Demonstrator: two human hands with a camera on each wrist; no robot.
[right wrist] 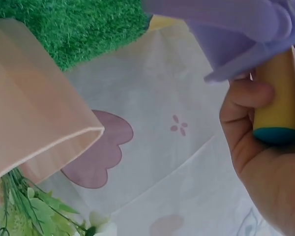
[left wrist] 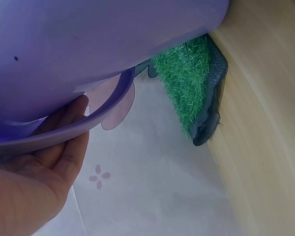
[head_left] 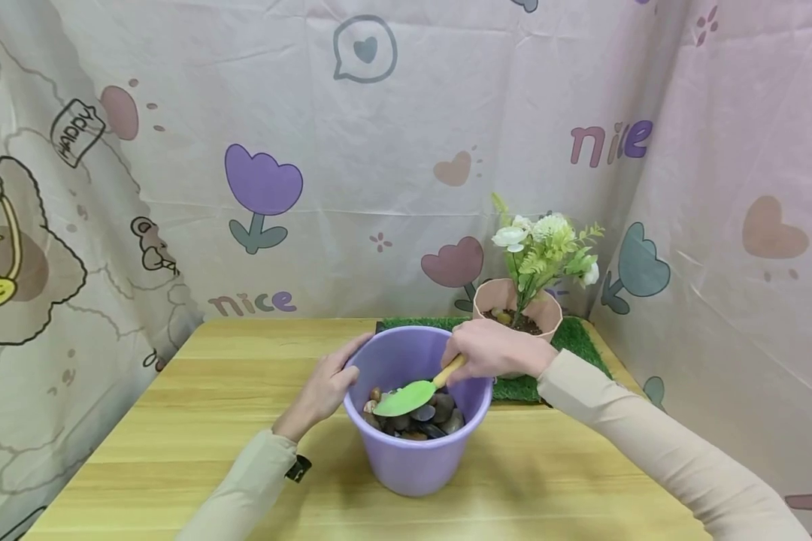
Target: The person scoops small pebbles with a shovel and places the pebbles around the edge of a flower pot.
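A purple bucket (head_left: 416,462) stands upright on the table, with dark and brown stones (head_left: 440,412) in its bottom. My left hand (head_left: 325,383) grips the bucket's left side at the rim; in the left wrist view its fingers pass under the bucket's purple handle (left wrist: 64,133) and lie against the wall. My right hand (head_left: 490,349), over the right rim, grips a small trowel by its yellow handle (right wrist: 278,101), which ends in a teal cap. The trowel's green blade (head_left: 406,398) slants down to the left inside the bucket, overlapping the stones in the head view.
Behind the bucket on the right, a pink planter (head_left: 548,309) with white flowers (head_left: 548,233) and brown soil sits on a green turf mat (head_left: 578,342). The wooden table (head_left: 243,368) backs onto a printed curtain (head_left: 379,150), which also hangs at both sides.
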